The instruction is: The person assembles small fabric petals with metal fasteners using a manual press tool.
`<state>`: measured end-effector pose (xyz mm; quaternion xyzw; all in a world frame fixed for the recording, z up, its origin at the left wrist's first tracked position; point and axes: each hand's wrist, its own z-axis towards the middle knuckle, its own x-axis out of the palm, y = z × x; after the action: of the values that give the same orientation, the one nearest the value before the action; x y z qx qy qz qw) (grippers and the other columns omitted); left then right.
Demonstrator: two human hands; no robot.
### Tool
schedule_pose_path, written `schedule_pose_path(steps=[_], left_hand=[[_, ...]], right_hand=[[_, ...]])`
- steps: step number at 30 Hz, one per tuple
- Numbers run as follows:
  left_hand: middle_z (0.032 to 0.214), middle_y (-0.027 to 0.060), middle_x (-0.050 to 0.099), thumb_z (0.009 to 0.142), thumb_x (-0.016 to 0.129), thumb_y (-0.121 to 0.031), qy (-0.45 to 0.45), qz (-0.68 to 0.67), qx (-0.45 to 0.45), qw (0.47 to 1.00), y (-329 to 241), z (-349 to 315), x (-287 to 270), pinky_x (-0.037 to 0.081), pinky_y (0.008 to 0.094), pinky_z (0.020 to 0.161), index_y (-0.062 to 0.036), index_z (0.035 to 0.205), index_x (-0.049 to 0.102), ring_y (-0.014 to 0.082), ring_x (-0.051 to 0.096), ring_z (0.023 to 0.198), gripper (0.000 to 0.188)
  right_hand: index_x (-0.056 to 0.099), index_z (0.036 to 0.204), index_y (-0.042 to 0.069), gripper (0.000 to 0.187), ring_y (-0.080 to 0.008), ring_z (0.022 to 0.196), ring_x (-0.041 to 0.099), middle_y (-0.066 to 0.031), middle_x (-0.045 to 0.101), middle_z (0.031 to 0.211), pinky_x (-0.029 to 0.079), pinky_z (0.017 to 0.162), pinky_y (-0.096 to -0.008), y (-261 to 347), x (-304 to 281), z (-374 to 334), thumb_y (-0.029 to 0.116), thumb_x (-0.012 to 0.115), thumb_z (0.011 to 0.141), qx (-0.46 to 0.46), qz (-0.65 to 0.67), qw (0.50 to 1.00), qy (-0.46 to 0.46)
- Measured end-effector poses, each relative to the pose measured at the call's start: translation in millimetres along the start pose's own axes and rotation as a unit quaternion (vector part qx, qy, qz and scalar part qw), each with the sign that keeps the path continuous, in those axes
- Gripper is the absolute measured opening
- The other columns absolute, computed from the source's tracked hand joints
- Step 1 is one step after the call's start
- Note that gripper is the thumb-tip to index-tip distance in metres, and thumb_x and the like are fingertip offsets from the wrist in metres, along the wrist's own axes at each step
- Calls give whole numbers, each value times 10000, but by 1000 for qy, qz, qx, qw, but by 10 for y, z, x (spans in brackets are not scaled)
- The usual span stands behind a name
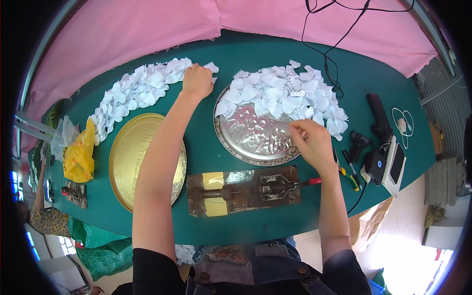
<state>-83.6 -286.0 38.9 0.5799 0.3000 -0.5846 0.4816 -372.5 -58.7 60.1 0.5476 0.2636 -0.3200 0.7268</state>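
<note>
My left hand (198, 81) is at the right end of a long pile of white scalloped pieces (140, 88), thin like paper or cloth, some with a toothed edge. Its fingers are bent down among the pieces, the tips hidden. My right hand (314, 143) hovers at the right rim of a round silver tray (246, 142), fingers curled in a pinch; whatever they hold is not visible. More white toothed pieces (280, 91) heap over the tray's far half and spill past it to the right. Under my left forearm lies a round gold tray (125, 164) with embossed marks.
A metal clamp device (275, 187) with a red-tipped handle lies on a brown board near me. Right of it are pliers (350, 178), a pen (349, 162) and black devices (378, 118). Yellow plastic bag (81, 155) at left; black cables (334, 49) hang behind. A co-worker's arm (40, 184) shows far left.
</note>
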Motion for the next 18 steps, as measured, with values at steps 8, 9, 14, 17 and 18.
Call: schedule_pose_path(steps=[8, 9, 14, 17, 18], left_hand=[[1093, 185, 671, 771, 753, -176, -24, -106, -21, 994, 67, -236, 158, 583, 480, 823, -79, 1031, 741, 345, 676, 1041, 278], [1087, 187, 673, 779, 743, -159, -19, -132, -45, 990, 60, -252, 146, 582, 475, 820, -76, 1040, 731, 354, 683, 1019, 274], [1027, 195, 688, 802, 710, -124, -31, -179, -87, 980, 144, -359, 101, 574, 473, 811, -66, 1022, 708, 377, 697, 956, 227], [995, 195, 709, 818, 693, -92, -28, -193, -128, 972, 342, -462, 197, 565, 472, 796, -74, 1022, 700, 379, 704, 933, 205], [1000, 204, 712, 817, 685, -67, -84, -285, -138, 945, 377, -534, 205, 561, 472, 793, -77, 1032, 698, 384, 702, 935, 216]], right_hand=[[689, 1116, 60, 277, -319, 1018, 622, -115, 629, 1113, 505, 859, -427, -264, 252, 97, 121, 703, 846, -57, -100, 988, -101], [679, 1145, 57, 313, -333, 1075, 598, -121, 619, 1134, 490, 894, -442, -264, 268, 108, 118, 709, 839, -61, -98, 988, -104], [680, 1161, 59, 338, -333, 1064, 603, -126, 622, 1113, 486, 897, -445, -283, 284, 283, 147, 715, 836, -58, -123, 985, -107], [681, 1173, 62, 354, -327, 1071, 601, -124, 624, 1115, 485, 907, -440, -343, 275, 474, 171, 717, 838, -52, -146, 983, -95], [681, 1179, 65, 362, -323, 1078, 598, -121, 625, 1115, 483, 914, -437, -356, 266, 527, 183, 719, 839, -60, -156, 983, -80]])
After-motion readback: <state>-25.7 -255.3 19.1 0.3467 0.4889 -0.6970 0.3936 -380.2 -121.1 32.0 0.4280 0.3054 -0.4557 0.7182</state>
